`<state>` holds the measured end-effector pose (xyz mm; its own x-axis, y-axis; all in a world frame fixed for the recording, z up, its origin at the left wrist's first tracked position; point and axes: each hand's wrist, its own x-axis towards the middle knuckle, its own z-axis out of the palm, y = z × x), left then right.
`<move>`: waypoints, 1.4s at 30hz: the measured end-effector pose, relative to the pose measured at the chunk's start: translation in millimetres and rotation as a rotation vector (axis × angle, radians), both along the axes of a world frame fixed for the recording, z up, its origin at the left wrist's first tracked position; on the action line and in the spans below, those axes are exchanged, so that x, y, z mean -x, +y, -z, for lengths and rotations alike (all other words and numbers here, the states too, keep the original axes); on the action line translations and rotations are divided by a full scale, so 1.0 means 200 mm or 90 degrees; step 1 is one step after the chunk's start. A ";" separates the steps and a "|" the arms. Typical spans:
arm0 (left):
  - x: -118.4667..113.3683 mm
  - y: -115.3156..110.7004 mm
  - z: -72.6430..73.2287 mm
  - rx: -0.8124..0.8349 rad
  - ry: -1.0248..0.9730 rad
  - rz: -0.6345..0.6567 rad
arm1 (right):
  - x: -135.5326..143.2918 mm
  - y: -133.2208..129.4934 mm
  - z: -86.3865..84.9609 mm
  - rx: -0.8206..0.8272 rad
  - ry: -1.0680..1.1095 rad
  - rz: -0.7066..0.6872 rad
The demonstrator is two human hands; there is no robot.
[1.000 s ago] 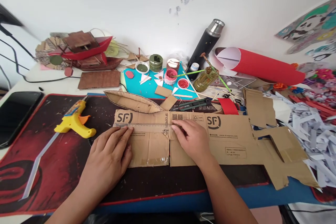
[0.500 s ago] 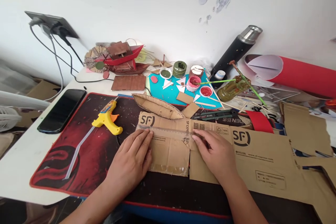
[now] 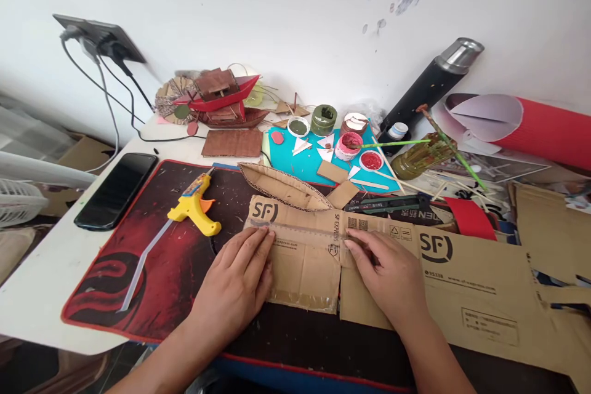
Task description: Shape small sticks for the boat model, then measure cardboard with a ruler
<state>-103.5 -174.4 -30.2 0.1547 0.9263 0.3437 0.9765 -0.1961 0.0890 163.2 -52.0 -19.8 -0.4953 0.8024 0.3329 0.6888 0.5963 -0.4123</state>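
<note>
A clear ruler (image 3: 305, 232) lies across a small printed cardboard piece (image 3: 305, 271). My left hand (image 3: 240, 271) presses on the ruler's left end, its fingers close together. At the other end, the thumb and index finger of my right hand (image 3: 385, 268) pinch the ruler. A larger cardboard sheet (image 3: 475, 301) lies under my right hand and extends to the right. Just behind the small piece sits a boat-shaped cardboard shell (image 3: 286, 188). The yellow glue gun (image 3: 194, 209) rests on the dark mat (image 3: 170, 277), left of my left hand.
A black phone (image 3: 115, 191) lies at the left. Paint pots (image 3: 349, 146) stand on a turquoise sheet (image 3: 286, 154), near red model boats (image 3: 221, 95). A cutter (image 3: 388, 204) lies behind the cardboard. Further back are a thermos (image 3: 431, 86) and a red roll (image 3: 554, 129).
The whole view has shifted, so everything appears a little further right. Both hands stay at the ruler's ends, and the cardboard has not visibly moved on the mat.
</note>
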 end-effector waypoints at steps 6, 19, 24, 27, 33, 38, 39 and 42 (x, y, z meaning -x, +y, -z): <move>0.00 0.00 0.00 0.001 -0.001 -0.003 | 0.00 0.00 0.00 -0.003 -0.003 0.004; 0.00 0.01 -0.01 0.011 -0.012 0.010 | 0.00 0.00 0.01 0.009 0.001 0.006; 0.01 0.01 0.00 0.009 -0.015 0.011 | 0.00 0.00 0.00 0.014 0.009 0.002; 0.01 0.01 0.00 0.005 -0.024 0.010 | 0.01 0.00 0.01 0.016 0.018 0.004; 0.02 0.01 0.01 -0.007 -0.020 0.019 | 0.00 -0.01 0.01 0.021 0.022 0.007; 0.02 0.01 0.01 -0.008 -0.015 0.022 | 0.00 -0.01 0.01 0.034 0.025 0.009; 0.02 0.01 0.01 -0.008 -0.015 0.021 | 0.00 -0.01 0.01 0.034 0.027 0.009; 0.02 0.02 0.01 -0.007 -0.018 0.019 | 0.01 -0.01 0.00 0.040 0.027 0.012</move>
<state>-107.6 -171.3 -32.0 0.1728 0.9173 0.3588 0.9674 -0.2265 0.1133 161.4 -53.6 -20.5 -0.4665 0.8311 0.3028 0.6803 0.5559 -0.4776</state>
